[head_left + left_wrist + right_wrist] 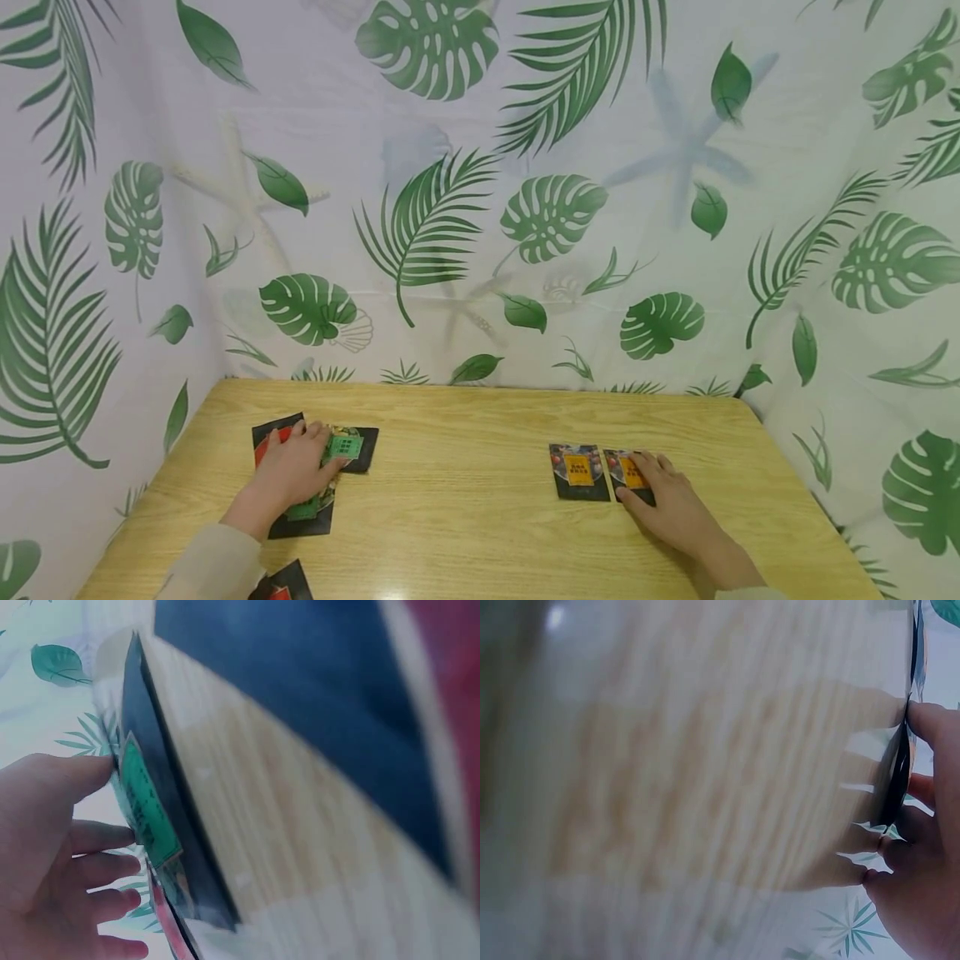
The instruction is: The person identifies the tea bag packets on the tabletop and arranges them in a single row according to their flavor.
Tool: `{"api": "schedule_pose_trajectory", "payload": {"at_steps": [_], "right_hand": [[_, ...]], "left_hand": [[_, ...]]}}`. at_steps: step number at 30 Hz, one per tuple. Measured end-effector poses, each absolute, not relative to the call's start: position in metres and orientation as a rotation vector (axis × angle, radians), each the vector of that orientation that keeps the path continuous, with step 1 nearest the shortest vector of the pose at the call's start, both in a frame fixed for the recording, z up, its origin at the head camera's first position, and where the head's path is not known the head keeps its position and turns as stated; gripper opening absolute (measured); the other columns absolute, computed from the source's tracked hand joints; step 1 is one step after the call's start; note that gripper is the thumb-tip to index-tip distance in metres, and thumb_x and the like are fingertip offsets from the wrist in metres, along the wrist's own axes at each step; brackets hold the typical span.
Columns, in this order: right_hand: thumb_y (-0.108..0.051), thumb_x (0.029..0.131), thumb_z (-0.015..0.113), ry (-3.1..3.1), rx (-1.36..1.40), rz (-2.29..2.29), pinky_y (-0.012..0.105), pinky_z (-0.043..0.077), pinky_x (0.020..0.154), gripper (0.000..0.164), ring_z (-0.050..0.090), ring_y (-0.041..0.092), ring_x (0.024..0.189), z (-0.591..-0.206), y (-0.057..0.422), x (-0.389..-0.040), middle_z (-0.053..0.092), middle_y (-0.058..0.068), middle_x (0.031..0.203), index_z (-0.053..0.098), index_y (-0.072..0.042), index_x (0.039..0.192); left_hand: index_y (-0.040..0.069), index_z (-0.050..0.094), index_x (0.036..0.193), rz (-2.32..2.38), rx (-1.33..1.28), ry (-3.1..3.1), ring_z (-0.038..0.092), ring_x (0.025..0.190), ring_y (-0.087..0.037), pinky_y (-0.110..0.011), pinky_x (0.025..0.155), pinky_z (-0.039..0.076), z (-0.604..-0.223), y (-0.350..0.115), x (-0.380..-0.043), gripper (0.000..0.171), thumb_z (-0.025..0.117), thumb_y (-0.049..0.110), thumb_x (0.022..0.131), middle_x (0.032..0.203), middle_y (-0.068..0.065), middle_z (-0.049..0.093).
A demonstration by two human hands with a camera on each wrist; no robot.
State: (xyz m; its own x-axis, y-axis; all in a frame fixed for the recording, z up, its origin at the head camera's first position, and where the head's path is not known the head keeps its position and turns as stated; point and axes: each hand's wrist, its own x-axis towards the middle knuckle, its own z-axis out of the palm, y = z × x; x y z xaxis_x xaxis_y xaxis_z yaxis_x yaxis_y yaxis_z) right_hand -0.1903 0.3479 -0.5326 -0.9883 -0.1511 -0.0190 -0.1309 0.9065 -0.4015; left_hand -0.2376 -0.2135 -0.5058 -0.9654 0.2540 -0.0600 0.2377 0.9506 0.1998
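Note:
My left hand (292,468) rests over several dark packets at the left of the table, its fingers fairly straight. Its fingertips lie between a red-labelled packet (260,450) and a green-labelled packet (365,450). Another green-labelled packet (318,523) shows below the palm. In the left wrist view the thumb touches the edge of a green-labelled packet (150,806). At the right, my right hand (675,508) holds a dark packet with an orange label (626,475), thumb at its near left corner and fingers across its far right side. The hand hides its right part.
A matching orange-labelled packet (580,472) lies just left of the held one. Another red-labelled packet (288,583) is at the near left, partly behind the sleeve. The wooden table (457,483) meets leaf-patterned cloth (465,250) at the back and sides.

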Motion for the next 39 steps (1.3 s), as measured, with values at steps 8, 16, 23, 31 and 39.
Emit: {"api": "schedule_pose_trajectory", "payload": {"at_steps": [8, 16, 23, 31, 39], "right_hand": [[-0.056, 0.106, 0.056, 3.013, -0.213, -0.626, 0.082, 0.025, 0.115, 0.077, 0.026, 0.063, 0.151, -0.536, 0.348, -0.191, 0.038, 0.035, 0.163, 0.043, -0.001, 0.159], [-0.056, 0.106, 0.056, 3.005, -0.208, -0.628, 0.082, 0.024, 0.116, 0.077, 0.025, 0.063, 0.151, -0.535, 0.347, -0.191, 0.038, 0.036, 0.162, 0.043, -0.002, 0.159], [-0.055, 0.106, 0.056, 3.010, -0.211, -0.629, 0.081, 0.024, 0.116, 0.076, 0.025, 0.063, 0.151, -0.531, 0.346, -0.192, 0.039, 0.035, 0.162, 0.042, -0.002, 0.159], [-0.054, 0.106, 0.057, 3.021, -0.213, -0.624, 0.081, 0.025, 0.116, 0.075, 0.026, 0.064, 0.150, -0.530, 0.347, -0.191, 0.040, 0.036, 0.160, 0.044, -0.001, 0.157], [-0.054, 0.106, 0.057, 3.008, -0.202, -0.626, 0.081, 0.024, 0.117, 0.076, 0.025, 0.063, 0.151, -0.531, 0.348, -0.191, 0.038, 0.038, 0.161, 0.043, -0.001, 0.158]], "left_hand": [[0.004, 0.050, 0.156, 0.382, 0.460, 2.981, 0.034, 0.151, -0.057, -0.086, 0.114, 0.020, -0.512, -0.202, -0.243, 0.073, 0.055, 0.057, 0.106, 0.161, -0.031, 0.043], [0.012, 0.048, 0.159, 0.405, 0.500, 2.975, 0.032, 0.153, -0.056, -0.084, 0.116, 0.019, -0.511, -0.195, -0.242, 0.077, 0.059, 0.062, 0.102, 0.164, -0.030, 0.039], [0.009, 0.048, 0.159, 0.419, 0.495, 2.987, 0.034, 0.151, -0.056, -0.085, 0.114, 0.021, -0.509, -0.204, -0.239, 0.078, 0.063, 0.058, 0.101, 0.162, -0.029, 0.042], [0.007, 0.049, 0.158, 0.383, 0.503, 2.971, 0.037, 0.151, -0.055, -0.085, 0.115, 0.021, -0.512, -0.207, -0.238, 0.078, 0.063, 0.058, 0.101, 0.160, -0.028, 0.046], [0.009, 0.051, 0.157, 0.379, 0.533, 2.957, 0.037, 0.152, -0.052, -0.085, 0.115, 0.021, -0.512, -0.200, -0.239, 0.074, 0.065, 0.054, 0.101, 0.160, -0.026, 0.047]]}}
